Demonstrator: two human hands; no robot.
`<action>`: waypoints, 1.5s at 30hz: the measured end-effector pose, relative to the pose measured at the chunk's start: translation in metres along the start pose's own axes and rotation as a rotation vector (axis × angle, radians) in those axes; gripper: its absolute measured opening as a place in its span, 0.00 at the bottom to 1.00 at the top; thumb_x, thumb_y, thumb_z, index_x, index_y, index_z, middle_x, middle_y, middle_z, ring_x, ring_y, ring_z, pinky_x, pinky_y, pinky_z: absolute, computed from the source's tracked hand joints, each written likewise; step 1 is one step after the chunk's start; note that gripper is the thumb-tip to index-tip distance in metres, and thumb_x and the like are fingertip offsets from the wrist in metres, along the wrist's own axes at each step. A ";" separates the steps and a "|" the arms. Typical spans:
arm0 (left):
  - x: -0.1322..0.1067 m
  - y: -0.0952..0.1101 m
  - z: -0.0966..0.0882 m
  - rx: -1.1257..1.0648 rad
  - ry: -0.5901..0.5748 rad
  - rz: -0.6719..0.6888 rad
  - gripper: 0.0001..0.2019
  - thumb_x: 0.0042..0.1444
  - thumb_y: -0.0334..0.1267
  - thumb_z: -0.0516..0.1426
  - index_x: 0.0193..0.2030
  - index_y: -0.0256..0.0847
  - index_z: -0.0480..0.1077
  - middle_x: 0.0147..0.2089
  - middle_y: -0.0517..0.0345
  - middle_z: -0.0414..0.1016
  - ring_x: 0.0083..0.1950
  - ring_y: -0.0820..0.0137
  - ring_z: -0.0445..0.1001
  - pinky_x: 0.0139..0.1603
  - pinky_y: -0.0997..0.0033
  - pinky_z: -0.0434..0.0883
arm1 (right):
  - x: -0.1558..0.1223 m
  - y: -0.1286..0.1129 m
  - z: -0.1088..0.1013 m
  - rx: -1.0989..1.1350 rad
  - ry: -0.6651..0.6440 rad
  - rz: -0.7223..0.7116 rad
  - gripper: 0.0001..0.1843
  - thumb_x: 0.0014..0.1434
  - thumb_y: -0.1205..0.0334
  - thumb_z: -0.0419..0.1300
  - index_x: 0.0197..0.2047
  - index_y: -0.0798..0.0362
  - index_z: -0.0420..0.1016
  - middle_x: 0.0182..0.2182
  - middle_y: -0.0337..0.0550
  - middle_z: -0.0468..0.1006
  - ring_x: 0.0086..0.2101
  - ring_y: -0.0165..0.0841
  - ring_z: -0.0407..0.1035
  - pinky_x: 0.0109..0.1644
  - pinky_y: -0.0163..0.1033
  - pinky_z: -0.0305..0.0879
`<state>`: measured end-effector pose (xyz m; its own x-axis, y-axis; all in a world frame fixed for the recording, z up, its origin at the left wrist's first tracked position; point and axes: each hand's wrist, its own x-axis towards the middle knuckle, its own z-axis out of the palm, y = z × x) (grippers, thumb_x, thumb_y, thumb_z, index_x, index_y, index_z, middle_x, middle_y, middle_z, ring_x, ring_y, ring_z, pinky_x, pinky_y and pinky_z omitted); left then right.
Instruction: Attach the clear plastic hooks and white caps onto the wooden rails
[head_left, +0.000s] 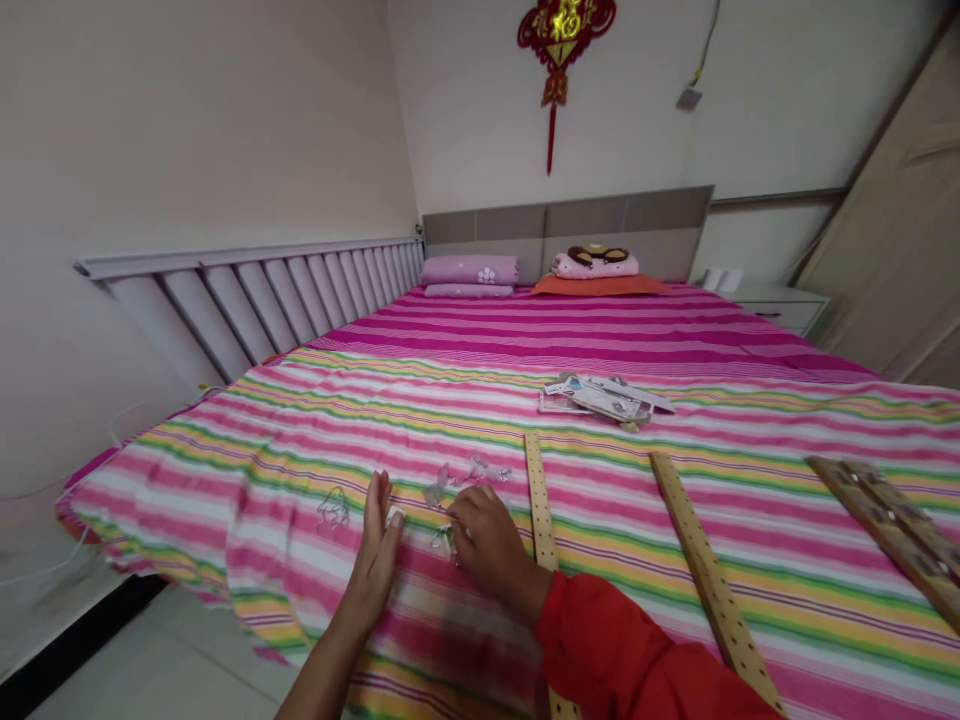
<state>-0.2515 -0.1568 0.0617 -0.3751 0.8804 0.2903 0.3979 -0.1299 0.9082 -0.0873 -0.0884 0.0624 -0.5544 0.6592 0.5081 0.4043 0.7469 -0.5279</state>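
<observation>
Red sleeve (630, 650) fabric covered the person's right forearm at the bottom edge, closest to the lens. Beneath everything spread the wide bed (675, 340), under a sheet striped in pink, green, yellow and white, with a grey padded headboard (562, 225) at its far end. Three pale wooden strips drilled with rows of holes lay on the sheet: one strip (541, 520) just beside the right hand, a second strip (709, 580) further right, and a third strip (885, 520) near the right edge. A pink pillow (469, 270) and an orange pillow (600, 286) sat against the headboard. A loose pile of flat printed packets (600, 398) rested mid-bed. The left hand (379, 545) stood on its edge on the sheet, fingers straight and together, holding nothing. The right hand (487, 545) was curled knuckles-up, its fingertips down on small clear plastic pieces (444, 540); whether it gripped one could not be told. More clear pieces (472, 470) lay just beyond, and another clear piece (334, 508) lay left of the left hand.
</observation>
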 end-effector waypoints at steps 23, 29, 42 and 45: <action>-0.003 -0.011 0.013 -0.295 0.013 -0.124 0.40 0.51 0.67 0.24 0.69 0.53 0.27 0.73 0.50 0.38 0.67 0.58 0.55 0.57 0.56 0.68 | 0.007 -0.042 0.000 -0.222 -0.099 -0.426 0.07 0.61 0.66 0.52 0.35 0.52 0.71 0.31 0.42 0.70 0.34 0.35 0.60 0.40 0.41 0.56; -0.005 -0.015 0.005 -0.284 -0.059 -0.063 0.40 0.53 0.67 0.33 0.69 0.51 0.30 0.73 0.49 0.37 0.69 0.57 0.52 0.65 0.52 0.55 | 0.004 -0.047 0.003 -0.427 -0.120 -0.595 0.09 0.62 0.72 0.51 0.32 0.55 0.69 0.29 0.43 0.69 0.29 0.34 0.58 0.33 0.40 0.54; 0.002 0.010 -0.018 -0.214 -0.043 -0.235 0.39 0.56 0.61 0.44 0.69 0.52 0.33 0.73 0.47 0.37 0.70 0.52 0.47 0.50 0.50 0.71 | 0.005 -0.021 0.014 -0.419 -0.103 -0.171 0.05 0.61 0.71 0.53 0.34 0.55 0.68 0.31 0.43 0.72 0.31 0.35 0.64 0.33 0.39 0.55; 0.007 0.007 -0.023 -0.175 0.058 -0.265 0.37 0.56 0.62 0.41 0.69 0.50 0.38 0.72 0.45 0.40 0.69 0.52 0.49 0.51 0.46 0.70 | 0.009 -0.015 0.015 -0.346 -0.111 -0.029 0.04 0.61 0.68 0.54 0.34 0.54 0.69 0.32 0.42 0.73 0.33 0.35 0.64 0.33 0.39 0.55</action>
<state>-0.2706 -0.1617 0.0769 -0.4958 0.8671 0.0487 0.1320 0.0198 0.9911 -0.1093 -0.0943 0.0647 -0.6372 0.6380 0.4324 0.5990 0.7630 -0.2429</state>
